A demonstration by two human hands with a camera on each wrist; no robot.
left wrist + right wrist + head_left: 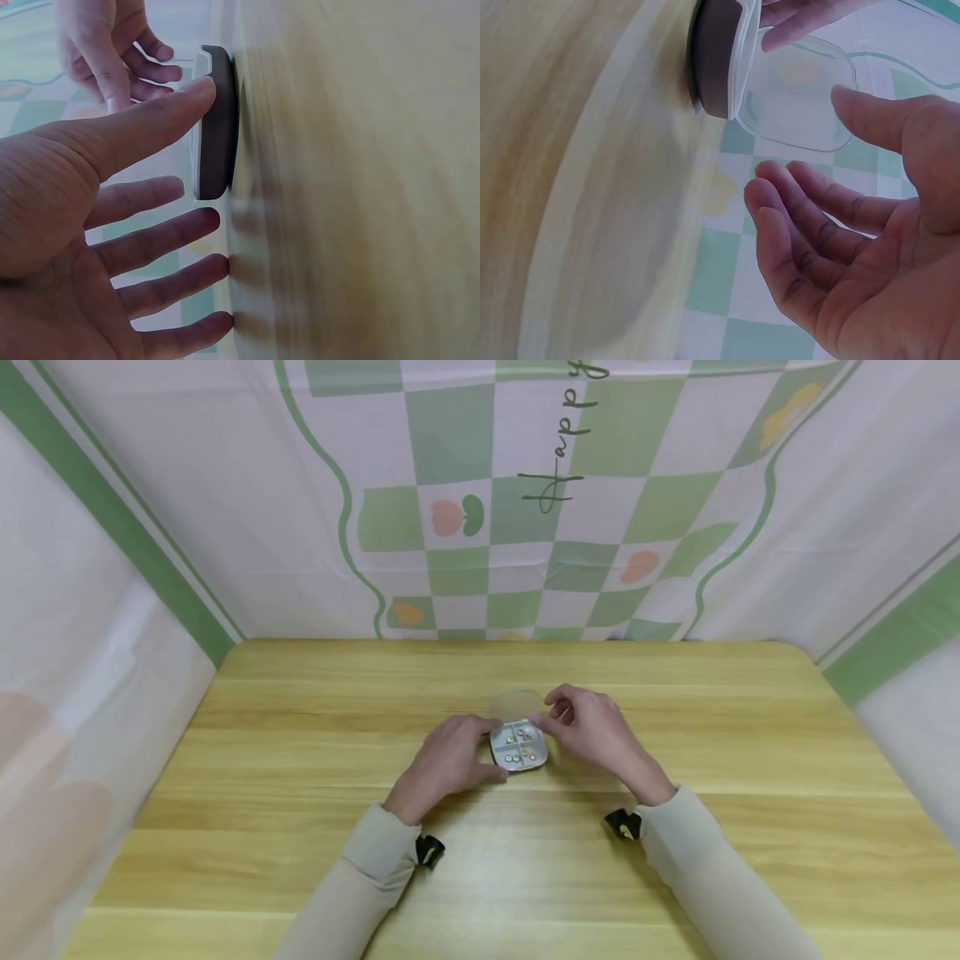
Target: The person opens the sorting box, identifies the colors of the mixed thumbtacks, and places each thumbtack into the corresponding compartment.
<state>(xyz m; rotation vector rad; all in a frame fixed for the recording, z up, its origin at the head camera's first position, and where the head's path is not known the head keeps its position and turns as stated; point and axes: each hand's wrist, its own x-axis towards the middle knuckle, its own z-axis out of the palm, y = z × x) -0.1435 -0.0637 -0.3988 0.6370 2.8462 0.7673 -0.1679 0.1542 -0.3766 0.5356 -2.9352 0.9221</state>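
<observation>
A small square pill box [518, 755] with a white tray and dark base stands on the table. Its clear lid [799, 90] is raised at the back. Dividers split the tray into compartments holding several tiny round pieces, too small to identify. My left hand [450, 755] holds the box from the left, thumb on the near side and index finger by the far corner; its other fingers [172, 289] extend loosely. Just right of the box is my right hand [592, 727], fingers loosely bent with nothing between them, its thumb [870, 120] near the lid.
The box rests on a wood-grain table [300, 860]. Behind the table's far edge hangs a green-and-white checked cloth [450, 572], with pale cloth on both sides. Dark wrist devices [430, 852] sit at the cuffs.
</observation>
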